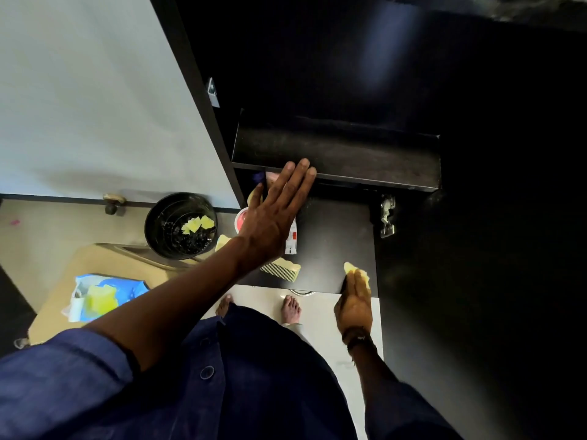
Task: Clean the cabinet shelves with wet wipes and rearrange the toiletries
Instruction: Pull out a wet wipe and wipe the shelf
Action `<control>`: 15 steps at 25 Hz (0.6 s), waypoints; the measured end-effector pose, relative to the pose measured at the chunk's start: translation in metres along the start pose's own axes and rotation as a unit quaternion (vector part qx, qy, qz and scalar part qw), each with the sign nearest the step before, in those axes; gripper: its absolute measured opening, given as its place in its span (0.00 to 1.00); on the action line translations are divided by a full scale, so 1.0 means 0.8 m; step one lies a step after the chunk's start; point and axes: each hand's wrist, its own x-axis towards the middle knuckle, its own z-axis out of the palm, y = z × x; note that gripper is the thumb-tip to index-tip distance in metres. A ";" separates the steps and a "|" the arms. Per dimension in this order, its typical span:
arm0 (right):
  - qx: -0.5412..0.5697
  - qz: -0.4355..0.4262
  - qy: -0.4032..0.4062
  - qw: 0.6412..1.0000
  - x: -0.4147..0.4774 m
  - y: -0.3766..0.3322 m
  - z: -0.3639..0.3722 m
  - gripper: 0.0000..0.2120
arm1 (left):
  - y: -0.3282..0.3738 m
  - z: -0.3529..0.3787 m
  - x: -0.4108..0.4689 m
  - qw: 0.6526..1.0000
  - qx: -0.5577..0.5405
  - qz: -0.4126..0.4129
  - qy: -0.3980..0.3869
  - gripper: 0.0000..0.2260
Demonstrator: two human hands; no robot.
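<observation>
My left hand (pixel 276 211) reaches forward with straight fingers, its fingertips at the front edge of the dark upper shelf (pixel 349 154). It holds nothing. My right hand (pixel 354 301) presses a yellow wet wipe (pixel 349 267) flat onto the right front part of the dark lower shelf (pixel 333 242). On that lower shelf lie a cream comb (pixel 281 270), a white and red tube (pixel 291 239) and a pink-lidded tub (pixel 243 221), partly hidden under my left hand.
A black bin (pixel 179 225) with used yellow wipes stands on the floor at the left. A blue wipe packet (pixel 101 295) lies on a beige surface (pixel 57 281). The white cabinet door (pixel 95 90) hangs open at the left. A metal hinge (pixel 387 215) sits at the right.
</observation>
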 end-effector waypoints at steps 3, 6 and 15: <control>0.026 0.034 -0.015 0.999 0.038 -0.035 -0.006 0.26 | 0.000 0.003 0.000 1.000 0.006 0.000 0.008 0.55; 0.051 -0.046 -0.044 0.997 0.019 -0.075 0.007 0.25 | 0.000 0.002 -0.001 1.000 0.002 -0.004 -0.016 0.54; -0.014 0.078 -0.059 0.995 0.017 0.018 -0.031 0.30 | 0.003 0.001 0.002 1.000 0.017 -0.018 -0.017 0.56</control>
